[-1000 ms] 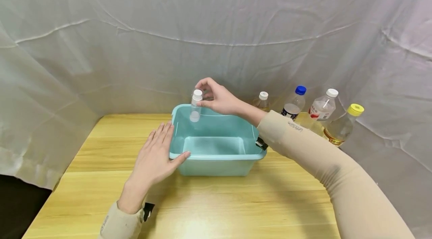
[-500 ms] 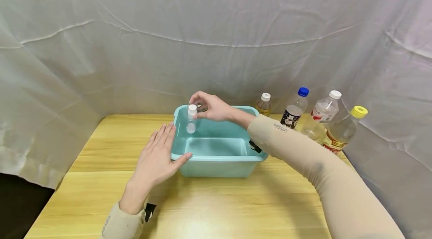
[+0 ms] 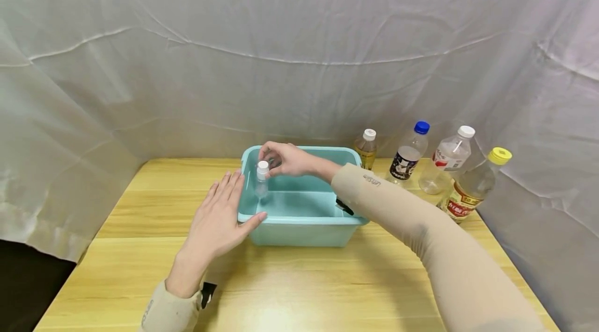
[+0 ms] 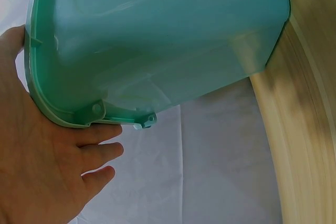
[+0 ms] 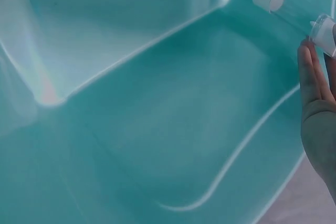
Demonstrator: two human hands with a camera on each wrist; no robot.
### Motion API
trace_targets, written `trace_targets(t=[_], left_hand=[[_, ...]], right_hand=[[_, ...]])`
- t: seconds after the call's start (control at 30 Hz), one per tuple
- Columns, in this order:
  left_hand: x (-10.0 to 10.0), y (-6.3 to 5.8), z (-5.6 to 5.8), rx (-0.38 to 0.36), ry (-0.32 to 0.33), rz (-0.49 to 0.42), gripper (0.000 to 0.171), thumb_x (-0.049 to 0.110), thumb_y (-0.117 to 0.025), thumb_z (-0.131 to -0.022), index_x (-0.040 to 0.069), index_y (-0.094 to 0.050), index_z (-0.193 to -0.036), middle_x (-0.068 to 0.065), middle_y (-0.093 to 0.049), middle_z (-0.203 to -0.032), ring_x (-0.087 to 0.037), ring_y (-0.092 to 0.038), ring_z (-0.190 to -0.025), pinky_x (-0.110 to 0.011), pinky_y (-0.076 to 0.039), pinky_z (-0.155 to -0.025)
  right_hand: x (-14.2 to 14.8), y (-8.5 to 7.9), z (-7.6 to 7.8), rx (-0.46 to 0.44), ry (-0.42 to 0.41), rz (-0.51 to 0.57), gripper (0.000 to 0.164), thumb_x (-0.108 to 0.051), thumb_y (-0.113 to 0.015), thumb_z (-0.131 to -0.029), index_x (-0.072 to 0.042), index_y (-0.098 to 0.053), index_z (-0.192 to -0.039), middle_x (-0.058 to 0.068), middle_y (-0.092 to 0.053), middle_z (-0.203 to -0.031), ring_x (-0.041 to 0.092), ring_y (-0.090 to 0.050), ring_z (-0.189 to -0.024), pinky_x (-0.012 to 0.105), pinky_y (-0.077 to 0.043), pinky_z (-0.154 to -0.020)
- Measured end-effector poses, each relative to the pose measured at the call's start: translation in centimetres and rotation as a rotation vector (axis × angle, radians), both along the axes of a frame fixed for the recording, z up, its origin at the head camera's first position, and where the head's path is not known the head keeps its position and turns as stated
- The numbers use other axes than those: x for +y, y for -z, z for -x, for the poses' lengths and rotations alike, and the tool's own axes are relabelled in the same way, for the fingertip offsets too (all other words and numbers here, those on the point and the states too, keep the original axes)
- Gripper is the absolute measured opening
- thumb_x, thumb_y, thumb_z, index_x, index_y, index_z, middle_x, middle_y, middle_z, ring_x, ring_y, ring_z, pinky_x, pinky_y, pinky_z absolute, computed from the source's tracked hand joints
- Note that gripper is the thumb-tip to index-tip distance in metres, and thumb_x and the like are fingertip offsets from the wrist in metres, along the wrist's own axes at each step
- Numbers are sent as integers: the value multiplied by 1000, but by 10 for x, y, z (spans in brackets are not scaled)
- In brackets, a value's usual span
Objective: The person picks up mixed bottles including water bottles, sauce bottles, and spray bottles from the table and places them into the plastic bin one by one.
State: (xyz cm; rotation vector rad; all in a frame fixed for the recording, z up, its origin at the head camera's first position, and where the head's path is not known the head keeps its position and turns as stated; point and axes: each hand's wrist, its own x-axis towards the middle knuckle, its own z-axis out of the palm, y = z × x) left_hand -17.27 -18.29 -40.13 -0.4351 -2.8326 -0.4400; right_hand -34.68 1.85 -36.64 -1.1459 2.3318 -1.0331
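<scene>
A small clear bottle with a white cap (image 3: 262, 182) hangs upright inside the teal plastic basin (image 3: 304, 220), at its left end. My right hand (image 3: 294, 160) pinches it near the top. In the right wrist view the bottle (image 5: 294, 15) shows a whitish base, and part of the right hand (image 5: 321, 124) is cut off by the frame edge. My left hand (image 3: 216, 220) lies flat with straight fingers against the basin's left rim, thumb on the front corner. From the left wrist, the palm of the left hand (image 4: 42, 161) touches the outside of the basin's rim (image 4: 32, 72).
Right of the basin stand a small bottle of amber look (image 3: 366, 151), a blue-capped bottle (image 3: 406, 157), a white-capped bottle (image 3: 446, 160) and a yellow-capped bottle (image 3: 470, 191). All are on the wooden table (image 3: 299, 290). A grey cloth (image 3: 299, 61) hangs behind.
My right hand has moved down and slightly left, lowering the small bottle from above the basin's rim into it. The left hand has kept its place on the rim.
</scene>
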Motion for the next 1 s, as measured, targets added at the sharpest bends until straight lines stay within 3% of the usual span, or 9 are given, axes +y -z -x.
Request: trace_targets(t=[0.2, 0.43, 0.7, 1.0], left_hand=[[0, 0, 0, -3, 0, 5, 104, 74, -51, -96, -2, -27, -162, -17, -24, -171, -36, -18, -159, -53, -16, -129], [0, 0, 0, 6, 0, 9, 103, 74, -51, -96, -3, -28, -162, -18, -25, -170, -36, -19, -158, -53, -16, -129], [0, 1, 0, 17, 0, 5, 104, 74, -52, -95, -3, -28, -162, -18, -26, -170, -36, -20, -158, -53, -17, -129], [0, 1, 0, 31, 2, 7, 104, 74, -52, -95, -2, -28, -162, -17, -26, -170, -36, -20, -158, -53, -18, -129]], right_hand=[[-1, 11, 3, -7, 6, -27, 41, -1, -79, -90, -7, -57, -124, 11, -65, -132, 23, -68, -118, 24, -58, -94], [-3, 21, 5, 52, 0, -53, 40, -2, -81, -89, -9, -58, -121, 7, -66, -127, 21, -66, -121, 23, -57, -94], [-4, 24, 4, 89, -6, -112, 41, -4, -81, -89, -10, -57, -122, 9, -69, -126, 23, -70, -113, 23, -58, -91], [-3, 25, 0, 92, 10, -139, 41, -5, -79, -91, -9, -56, -125, 10, -67, -132, 26, -69, -119, 24, -58, -94]])
